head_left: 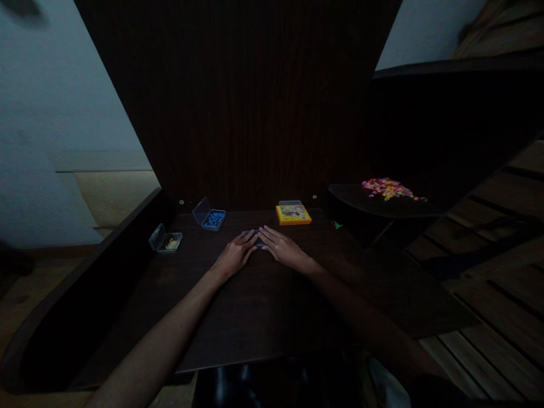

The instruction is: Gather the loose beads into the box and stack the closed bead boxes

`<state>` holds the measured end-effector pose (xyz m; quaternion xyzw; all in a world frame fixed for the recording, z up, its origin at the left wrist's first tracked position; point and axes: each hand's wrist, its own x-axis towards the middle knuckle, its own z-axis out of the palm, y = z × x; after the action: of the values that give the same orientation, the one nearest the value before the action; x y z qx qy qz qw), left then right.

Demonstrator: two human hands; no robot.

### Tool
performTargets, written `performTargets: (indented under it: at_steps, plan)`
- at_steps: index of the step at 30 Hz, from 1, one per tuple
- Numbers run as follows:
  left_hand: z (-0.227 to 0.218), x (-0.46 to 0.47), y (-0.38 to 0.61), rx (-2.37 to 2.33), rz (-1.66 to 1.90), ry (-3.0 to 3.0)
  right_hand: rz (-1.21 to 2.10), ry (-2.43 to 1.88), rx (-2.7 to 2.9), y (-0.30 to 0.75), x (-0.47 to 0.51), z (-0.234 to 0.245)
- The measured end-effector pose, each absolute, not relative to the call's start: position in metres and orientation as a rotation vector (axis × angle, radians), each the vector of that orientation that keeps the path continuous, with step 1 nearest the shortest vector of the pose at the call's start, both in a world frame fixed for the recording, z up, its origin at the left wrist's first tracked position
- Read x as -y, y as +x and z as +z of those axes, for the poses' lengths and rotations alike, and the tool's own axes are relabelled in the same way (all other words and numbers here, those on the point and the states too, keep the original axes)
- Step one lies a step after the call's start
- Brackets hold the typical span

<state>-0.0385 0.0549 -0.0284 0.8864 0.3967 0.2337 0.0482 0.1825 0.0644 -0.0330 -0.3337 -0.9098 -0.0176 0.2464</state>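
A small clear plastic box (259,242) with dark contents lies on the dark wooden desk between my hands, mostly covered by fingers. My left hand (238,250) grips it from the left, fingertips over its top. From the right, my right hand (280,246) holds the same box, its fingers laid across the lid and meeting the left fingertips. Further left stand two open clear boxes: one with blue pieces (214,219), the other with yellow and white pieces (172,242). Whether the box in my hands is fully closed is hidden.
A yellow box (293,214) with a clear case (292,205) on top sits at the back. Colourful beads (387,188) are heaped on a raised corner shelf at right. A small green piece (337,225) lies below that shelf. A side panel (97,272) bounds the desk's left.
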Motion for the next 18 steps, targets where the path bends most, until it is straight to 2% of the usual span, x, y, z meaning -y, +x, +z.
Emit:
performTargets:
  at_steps: [12, 18]
  plan:
    - [-0.019, -0.045, -0.037, -1.215, 0.889, 2.419, 0.102, -1.045, 2.446, 0.181, -0.056, -0.019]
    - [-0.017, -0.049, -0.045, -1.343, 1.049, 2.338, 0.055, -1.137, 2.383, 0.208, -0.070, 0.011]
